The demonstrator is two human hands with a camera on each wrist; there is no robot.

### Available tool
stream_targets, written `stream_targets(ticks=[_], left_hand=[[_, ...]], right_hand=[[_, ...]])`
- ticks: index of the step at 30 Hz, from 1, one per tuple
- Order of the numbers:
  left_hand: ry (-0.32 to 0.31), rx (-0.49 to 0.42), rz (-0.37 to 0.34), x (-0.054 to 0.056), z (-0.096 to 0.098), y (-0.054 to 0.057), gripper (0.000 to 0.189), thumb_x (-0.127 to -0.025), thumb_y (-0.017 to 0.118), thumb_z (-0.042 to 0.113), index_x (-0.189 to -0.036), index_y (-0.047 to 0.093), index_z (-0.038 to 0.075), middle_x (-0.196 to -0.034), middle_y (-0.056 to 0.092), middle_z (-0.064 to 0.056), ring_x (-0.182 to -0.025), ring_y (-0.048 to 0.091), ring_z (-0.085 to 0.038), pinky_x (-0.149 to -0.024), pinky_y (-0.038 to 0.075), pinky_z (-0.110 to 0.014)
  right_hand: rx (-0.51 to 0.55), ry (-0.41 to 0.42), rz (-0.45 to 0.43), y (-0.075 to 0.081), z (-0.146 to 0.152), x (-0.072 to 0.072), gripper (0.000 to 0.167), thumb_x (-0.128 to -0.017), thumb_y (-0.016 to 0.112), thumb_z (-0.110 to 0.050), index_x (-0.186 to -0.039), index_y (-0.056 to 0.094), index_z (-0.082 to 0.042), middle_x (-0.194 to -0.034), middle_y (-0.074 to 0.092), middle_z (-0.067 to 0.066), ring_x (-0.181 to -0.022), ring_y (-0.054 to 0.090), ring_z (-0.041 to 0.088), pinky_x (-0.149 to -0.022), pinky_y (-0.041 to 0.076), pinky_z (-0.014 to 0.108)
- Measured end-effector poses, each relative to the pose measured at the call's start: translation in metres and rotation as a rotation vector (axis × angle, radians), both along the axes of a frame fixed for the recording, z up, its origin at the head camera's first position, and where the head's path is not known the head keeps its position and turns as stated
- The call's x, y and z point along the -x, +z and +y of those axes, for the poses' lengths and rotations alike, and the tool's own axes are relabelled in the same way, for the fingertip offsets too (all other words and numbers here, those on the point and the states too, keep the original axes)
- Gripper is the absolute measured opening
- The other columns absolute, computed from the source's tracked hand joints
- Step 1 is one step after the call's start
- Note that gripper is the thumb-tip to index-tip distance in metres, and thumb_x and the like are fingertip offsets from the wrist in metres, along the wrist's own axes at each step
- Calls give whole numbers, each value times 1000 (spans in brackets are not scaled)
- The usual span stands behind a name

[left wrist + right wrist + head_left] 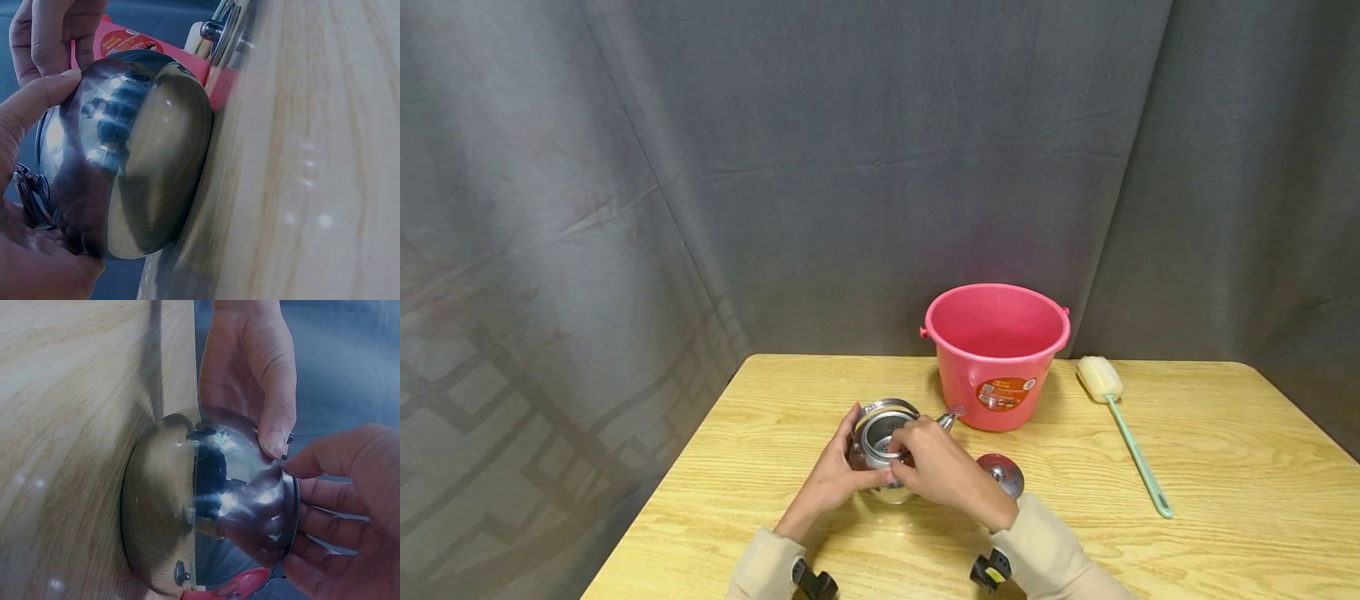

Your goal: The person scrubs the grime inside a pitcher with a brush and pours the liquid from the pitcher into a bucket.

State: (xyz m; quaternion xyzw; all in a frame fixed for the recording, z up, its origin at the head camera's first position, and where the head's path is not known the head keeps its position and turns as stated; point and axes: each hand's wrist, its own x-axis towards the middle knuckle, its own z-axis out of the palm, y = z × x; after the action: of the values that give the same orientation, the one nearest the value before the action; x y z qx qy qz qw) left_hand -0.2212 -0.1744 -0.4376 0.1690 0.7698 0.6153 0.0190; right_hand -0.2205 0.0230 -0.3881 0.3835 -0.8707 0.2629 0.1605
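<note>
Steel teapot (883, 450) stands on the surface (1150, 550), lid (1000, 475) off beside it. Our left hand (835, 475) cups its body; right hand (936, 471) pinches the strainer (886, 437) at the rim. We judge: strainer removal underway; next, lift straight up.

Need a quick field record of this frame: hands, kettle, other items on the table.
surface: wooden table
left hand: grips the steel kettle from its side, thumb on the body
right hand: fingers curled over the kettle's open rim
kettle: upright on the table, lid off, perforated strainer visible inside
kettle lid: lies on the table right of the kettle, apart from it
pink bucket: upright behind the kettle, orange label facing the camera
sponge brush: lies flat right of the bucket, green handle toward the near edge
</note>
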Motion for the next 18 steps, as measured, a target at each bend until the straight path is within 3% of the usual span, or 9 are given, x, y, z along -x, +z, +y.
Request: stream_targets(ticks=[18], left_hand=[[13, 14, 7, 0, 0, 0, 112, -73, 86, 16, -155, 11, 5, -154, 24, -21, -135, 35, -33, -108, 30, -42]], right_hand=[[91, -36, 51, -5, -4, 1, 5, -71, 70, -4, -73, 68, -8, -70, 60, -3, -71, 51, 11, -62, 46, 25]])
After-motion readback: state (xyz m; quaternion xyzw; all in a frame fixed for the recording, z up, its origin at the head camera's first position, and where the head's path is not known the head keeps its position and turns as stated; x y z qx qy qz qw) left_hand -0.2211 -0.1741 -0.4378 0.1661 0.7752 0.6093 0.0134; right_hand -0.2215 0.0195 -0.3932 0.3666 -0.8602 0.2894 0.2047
